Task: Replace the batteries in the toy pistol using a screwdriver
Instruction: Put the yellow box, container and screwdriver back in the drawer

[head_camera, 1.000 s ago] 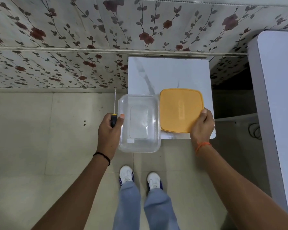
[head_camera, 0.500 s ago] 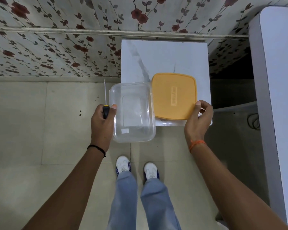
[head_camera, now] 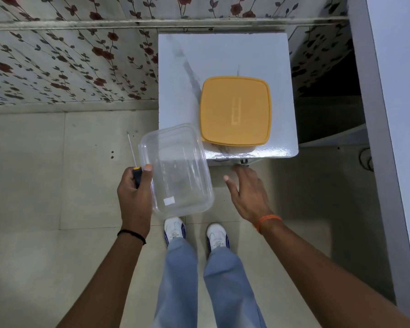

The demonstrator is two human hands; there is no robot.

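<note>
The left hand [head_camera: 135, 192] grips the screwdriver [head_camera: 134, 165] and a clear container [head_camera: 175, 170] together; the right hand [head_camera: 249, 192] hangs open, just below the desk [head_camera: 223, 55] edge — an orange lid [head_camera: 235, 111] lies there.

Orange lid [head_camera: 235, 111], clear box [head_camera: 175, 170], rose-patterned wall [head_camera: 69, 65]

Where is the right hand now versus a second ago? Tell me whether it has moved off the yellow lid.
Yes. The right hand has let go of the yellow lid and pulled back toward the person, now below the white table's near edge, fingers spread.
</note>
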